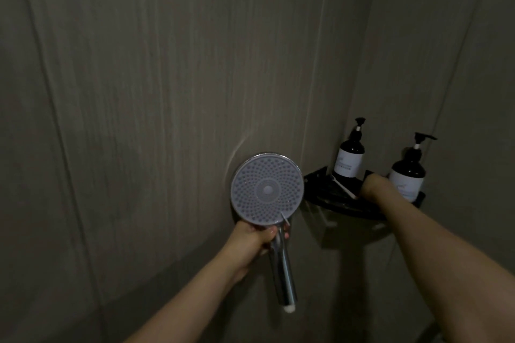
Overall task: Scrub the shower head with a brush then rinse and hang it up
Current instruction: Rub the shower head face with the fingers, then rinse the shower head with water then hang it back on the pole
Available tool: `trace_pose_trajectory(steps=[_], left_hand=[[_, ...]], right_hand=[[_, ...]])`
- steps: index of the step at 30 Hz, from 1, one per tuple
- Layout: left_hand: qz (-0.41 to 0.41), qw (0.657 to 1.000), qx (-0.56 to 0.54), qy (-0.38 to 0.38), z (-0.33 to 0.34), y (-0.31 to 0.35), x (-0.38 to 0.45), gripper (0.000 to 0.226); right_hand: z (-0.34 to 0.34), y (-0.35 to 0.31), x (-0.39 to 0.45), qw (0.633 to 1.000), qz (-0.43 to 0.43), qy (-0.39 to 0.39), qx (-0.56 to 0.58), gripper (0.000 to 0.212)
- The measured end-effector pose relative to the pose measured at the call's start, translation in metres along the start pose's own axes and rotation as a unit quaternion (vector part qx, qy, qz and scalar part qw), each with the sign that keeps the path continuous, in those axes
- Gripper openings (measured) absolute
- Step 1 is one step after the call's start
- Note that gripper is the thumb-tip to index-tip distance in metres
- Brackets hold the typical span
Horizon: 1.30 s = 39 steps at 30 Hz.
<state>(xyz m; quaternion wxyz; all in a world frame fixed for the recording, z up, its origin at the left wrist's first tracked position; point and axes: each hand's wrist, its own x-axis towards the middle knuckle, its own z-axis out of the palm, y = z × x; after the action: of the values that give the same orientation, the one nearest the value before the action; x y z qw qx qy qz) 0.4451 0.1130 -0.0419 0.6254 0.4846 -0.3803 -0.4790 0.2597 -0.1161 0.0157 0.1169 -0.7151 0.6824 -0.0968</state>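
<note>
My left grip (252, 239) is clamped on the handle of the one shower head (267, 188), its face turned to me. My right grip (372, 185) reaches into the corner shelf (320, 178) beside two pump bottles (349, 156); whether it's closed on the thin brush (344, 189), perhaps, I cannot tell. Scrubbing, rinsing and hanging all seem left.

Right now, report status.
Left hand grips shower head, face up. Right hand at corner shelf, on brush. Nothing blocking.
</note>
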Motion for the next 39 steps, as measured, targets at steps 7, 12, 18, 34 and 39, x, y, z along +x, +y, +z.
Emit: trace_pose_trajectory(steps=[7,12,18,34,39], left_hand=[[0.002,1.0,-0.005,-0.009,0.003,0.005,-0.004,0.024],[0.009,1.0,-0.014,-0.003,0.01,0.011,-0.011,0.023],[0.039,0.999,0.012,-0.016,0.03,0.016,-0.04,0.022],[-0.03,0.997,-0.003,-0.074,0.144,-0.056,-0.148,0.023],[-0.011,0.999,-0.004,-0.047,0.172,-0.062,-0.155,0.022]], right_hand=[[0.005,0.004,-0.009,0.995,-0.011,0.076,0.068,0.019],[0.009,0.007,-0.034,0.953,-0.079,0.215,0.198,0.028],[0.007,0.013,-0.096,0.913,-0.154,0.247,0.287,0.019],[0.096,0.214,-0.294,0.929,-0.03,-0.202,0.308,0.018],[0.094,0.307,-0.282,0.926,0.065,-0.284,0.239,0.021]])
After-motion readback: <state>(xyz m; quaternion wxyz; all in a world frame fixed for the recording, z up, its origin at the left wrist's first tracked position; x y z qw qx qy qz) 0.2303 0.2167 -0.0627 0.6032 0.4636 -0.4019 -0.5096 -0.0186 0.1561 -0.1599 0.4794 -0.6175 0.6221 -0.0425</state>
